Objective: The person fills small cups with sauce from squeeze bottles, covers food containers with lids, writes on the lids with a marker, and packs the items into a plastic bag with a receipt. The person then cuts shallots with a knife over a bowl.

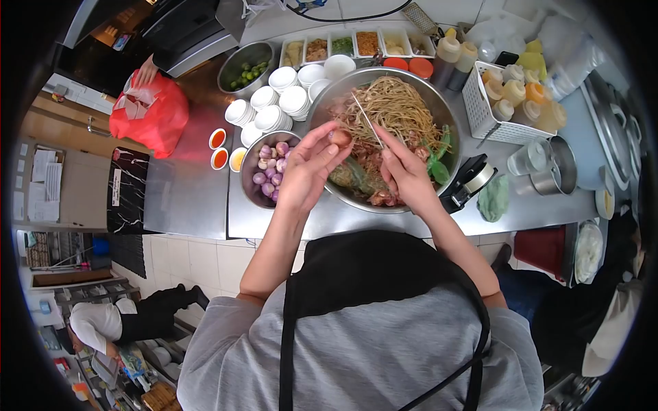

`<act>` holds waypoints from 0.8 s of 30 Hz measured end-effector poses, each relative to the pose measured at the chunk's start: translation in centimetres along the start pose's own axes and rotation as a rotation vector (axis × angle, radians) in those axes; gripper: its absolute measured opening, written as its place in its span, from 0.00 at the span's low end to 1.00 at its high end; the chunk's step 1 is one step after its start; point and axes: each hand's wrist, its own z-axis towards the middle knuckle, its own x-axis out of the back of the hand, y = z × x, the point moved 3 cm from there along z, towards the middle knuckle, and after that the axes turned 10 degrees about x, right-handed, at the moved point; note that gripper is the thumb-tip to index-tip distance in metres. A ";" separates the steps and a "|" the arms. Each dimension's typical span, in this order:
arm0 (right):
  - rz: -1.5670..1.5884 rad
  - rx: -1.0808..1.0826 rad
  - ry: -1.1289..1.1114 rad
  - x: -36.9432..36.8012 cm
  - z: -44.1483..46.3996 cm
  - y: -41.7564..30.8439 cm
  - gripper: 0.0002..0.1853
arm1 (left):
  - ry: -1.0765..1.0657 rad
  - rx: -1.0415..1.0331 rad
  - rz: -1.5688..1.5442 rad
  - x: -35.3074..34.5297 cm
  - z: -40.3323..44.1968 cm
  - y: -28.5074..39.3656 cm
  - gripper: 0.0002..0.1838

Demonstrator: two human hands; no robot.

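Note:
Between the fingertips of my left hand (314,163) is a small reddish-brown shallot (339,138), held over the left side of a large metal bowl (451,109). My right hand (406,168) grips a thin knife (367,116), its blade pointing up and to the left above the same bowl. Inside lie long brown noodle-like strands (397,103), reddish scraps and green leaves (439,161). A smaller metal bowl (248,181) of peeled purple shallots (269,164) stands left of my left hand.
Stacked white cups (274,118) and a bowl of green limes (248,75) stand behind the shallots. A red bag (161,116) with another person's hand (146,70) is at left. Right are a tape dispenser (474,181) and a bottle basket (488,115). People are lower left and right.

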 end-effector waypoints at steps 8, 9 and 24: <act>0.117 0.108 0.026 -0.9 -4.2 -3.6 0.23 | -0.118 0.056 -0.194 -1.3 -0.4 -2.4 0.10; 0.114 0.081 0.019 -1.0 -4.4 -3.8 0.24 | -0.142 0.026 -0.195 -1.2 -0.5 -2.6 0.09; -0.050 0.165 0.036 -1.5 -4.5 -4.2 0.22 | -0.008 -0.033 -0.055 -2.8 -2.1 -2.3 0.15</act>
